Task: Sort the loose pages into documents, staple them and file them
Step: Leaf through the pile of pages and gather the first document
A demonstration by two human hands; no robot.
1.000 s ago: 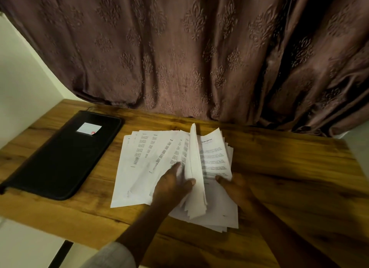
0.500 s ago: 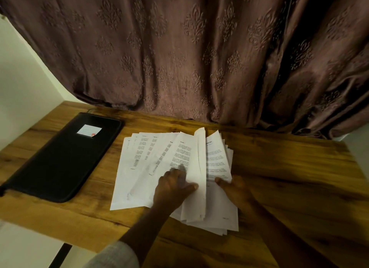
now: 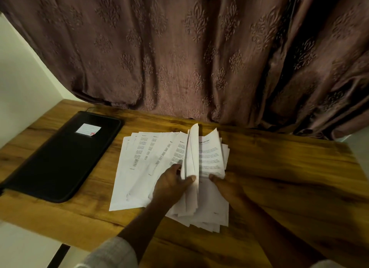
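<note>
Hanging across the whole far side, a brown curtain (image 3: 189, 58) with an embossed pattern drapes down onto the far edge of a wooden table (image 3: 289, 177). A pale wall (image 3: 20, 78) shows at the far left.

On the left part of the table lies a black folder (image 3: 60, 160), closed and flat, set at a slant. It lies just beside the paper but does not touch it.

The loose pages (image 3: 143, 168) lie at the middle of the table, near the person. On the left they are fanned out flat and overlap, with printed lines showing along their far ends. On the right they form a rough pile with uneven near edges.

Between fan and pile, a few raised sheets (image 3: 191, 158) stand almost upright on edge. The left hand (image 3: 169, 185) pinches them low down, thumb on their right face and fingers on their left. Its sleeve (image 3: 111, 253) is light grey.

The right hand (image 3: 227, 185) rests on the right pile, thumb tip on the top printed page. Whether its fingers grip a sheet or lie flat cannot be told.

A small white label (image 3: 88, 129) with a pink mark sits at the far end of the folder.
</note>
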